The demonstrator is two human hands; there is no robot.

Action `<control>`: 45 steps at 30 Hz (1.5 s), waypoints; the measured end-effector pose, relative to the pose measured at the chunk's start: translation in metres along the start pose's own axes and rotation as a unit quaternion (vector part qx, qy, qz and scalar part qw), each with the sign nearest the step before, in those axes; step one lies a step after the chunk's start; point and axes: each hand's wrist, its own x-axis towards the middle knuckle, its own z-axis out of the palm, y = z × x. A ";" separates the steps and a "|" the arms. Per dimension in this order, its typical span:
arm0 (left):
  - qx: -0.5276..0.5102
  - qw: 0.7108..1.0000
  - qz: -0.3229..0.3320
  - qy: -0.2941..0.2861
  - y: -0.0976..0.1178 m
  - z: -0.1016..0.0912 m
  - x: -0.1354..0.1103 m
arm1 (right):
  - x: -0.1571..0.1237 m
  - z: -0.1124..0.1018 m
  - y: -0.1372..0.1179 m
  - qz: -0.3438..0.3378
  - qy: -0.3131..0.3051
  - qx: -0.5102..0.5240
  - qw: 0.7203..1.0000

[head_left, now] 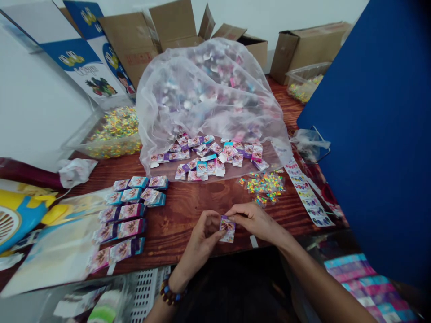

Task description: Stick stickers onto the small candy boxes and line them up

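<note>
A small purple and white printed box (228, 231) is held close to the table's front edge. My left hand (207, 233) grips its left side between thumb and fingers. At its top edge, the pinched fingers of my right hand (251, 217) touch the box. Past my right hand lies a pile of tiny packets of coloured beads (267, 186). Similar small boxes (202, 166) spill loosely from a white mesh bag (208, 89) ahead of me. Left of my hands, more boxes stand in stacked rows (129, 211).
Clear tubs of coloured pieces stand at the left (81, 146) and back right (306, 74). A sticker strip (308, 193) lies on the right. Open cardboard boxes (175, 27) line the back. A blue panel (377, 134) borders the right side. A yellow and blue object (20, 215) sits far left.
</note>
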 end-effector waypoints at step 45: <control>-0.046 0.997 -0.063 -0.018 0.009 -0.002 0.003 | -0.006 0.007 0.003 -0.012 0.052 -0.008 0.999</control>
